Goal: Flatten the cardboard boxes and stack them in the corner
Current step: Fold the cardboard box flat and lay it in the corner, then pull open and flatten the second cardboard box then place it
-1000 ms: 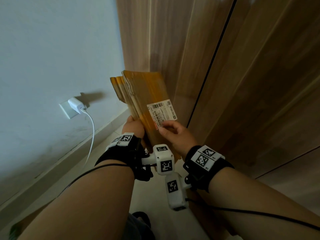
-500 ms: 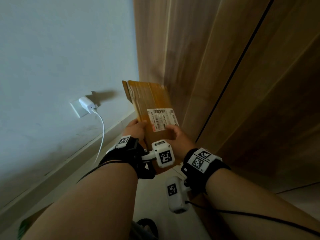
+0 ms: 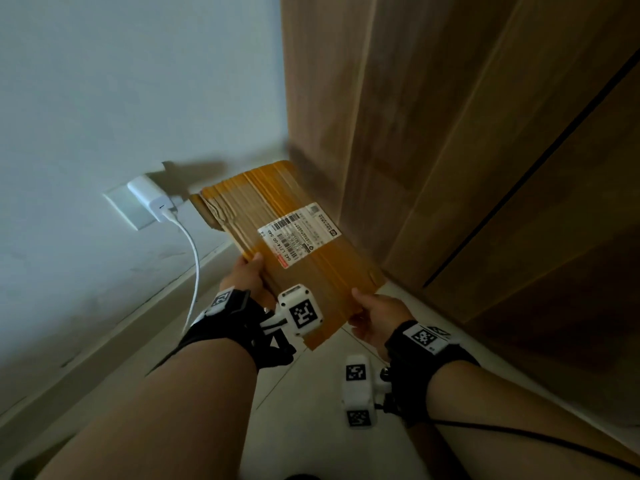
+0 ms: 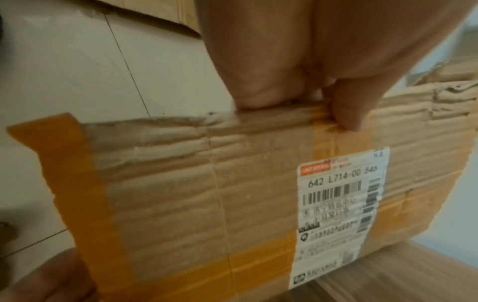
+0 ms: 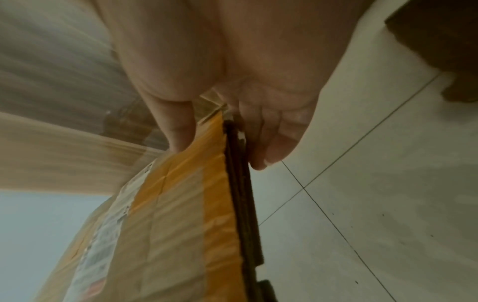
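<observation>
I hold a stack of flattened cardboard boxes [image 3: 277,216] with yellow tape and a white shipping label [image 3: 298,233], tilted flat toward the corner where the white wall meets the wooden panel. My left hand [image 3: 247,275] grips its left edge, thumb on top [image 4: 346,110]. My right hand [image 3: 372,315] grips the near right corner, thumb on top and fingers beneath [image 5: 269,151]. The wrist views show the taped cardboard [image 4: 207,204] and its layered edge [image 5: 240,194].
A white charger [image 3: 149,199] sits in a wall socket at the left, its cable [image 3: 194,268] hanging to the tiled floor [image 3: 311,410]. Wooden panels [image 3: 467,168] rise on the right. More cardboard [image 4: 155,16] lies on the floor behind.
The stack has tipped from standing upright to lying nearly flat and has come lower toward the floor. My right hand has slid from the label to the near right corner.
</observation>
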{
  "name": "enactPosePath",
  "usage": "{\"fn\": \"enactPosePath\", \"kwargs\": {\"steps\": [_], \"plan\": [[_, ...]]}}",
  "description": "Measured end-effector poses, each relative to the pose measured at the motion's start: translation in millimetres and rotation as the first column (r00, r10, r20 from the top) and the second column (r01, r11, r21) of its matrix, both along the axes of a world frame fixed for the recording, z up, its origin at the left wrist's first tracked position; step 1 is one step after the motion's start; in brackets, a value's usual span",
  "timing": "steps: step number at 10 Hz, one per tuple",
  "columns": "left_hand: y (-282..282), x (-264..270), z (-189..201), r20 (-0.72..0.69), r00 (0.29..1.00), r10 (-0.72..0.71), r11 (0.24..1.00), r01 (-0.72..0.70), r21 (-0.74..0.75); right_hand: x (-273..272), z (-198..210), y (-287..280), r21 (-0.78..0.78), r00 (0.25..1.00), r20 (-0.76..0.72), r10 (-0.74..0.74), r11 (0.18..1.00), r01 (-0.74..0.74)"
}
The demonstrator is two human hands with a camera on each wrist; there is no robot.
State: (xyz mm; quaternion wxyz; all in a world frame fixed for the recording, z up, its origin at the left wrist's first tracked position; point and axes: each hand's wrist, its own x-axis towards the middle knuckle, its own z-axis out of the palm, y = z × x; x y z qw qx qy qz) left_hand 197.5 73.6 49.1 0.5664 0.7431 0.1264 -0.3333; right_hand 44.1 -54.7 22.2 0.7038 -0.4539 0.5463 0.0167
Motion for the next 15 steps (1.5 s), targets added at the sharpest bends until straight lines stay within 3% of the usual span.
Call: {"fn": "enactPosePath", "kwargs": {"steps": [2, 5, 7, 9, 13, 15], "plan": [[-12, 4, -60, -0.244, 0.964, 0.105, 0.963, -0.16, -0.215, 5, -53, -13, 0.049, 0.993, -0.023, -0.119, 0.992, 0.12], [-10, 7, -103, -0.415, 0.906, 0.078, 0.967, -0.171, -0.191, 38, -95, -27, 0.059, 0.981, -0.028, -0.19, 0.98, 0.191], [-1, 8, -119, -0.413, 0.909, 0.061, 0.981, -0.131, -0.143, 62, -115, -30, -0.089, 0.985, -0.116, -0.127, 0.989, 0.117], [2, 8, -122, -0.397, 0.918, 0.003, 0.991, -0.054, -0.119, 62, -113, -42, -0.161, 0.992, -0.053, -0.113, 0.982, 0.103], [-6, -5, -123, -0.339, 0.94, -0.03, 0.989, -0.022, -0.148, 29, -112, -55, -0.091, 0.998, -0.022, -0.064, 0.994, 0.062], [-18, -20, -125, -0.321, 0.932, -0.17, 0.983, 0.137, -0.124, -24, -106, -65, -0.127, 0.989, -0.07, -0.129, 0.985, 0.119]]}}
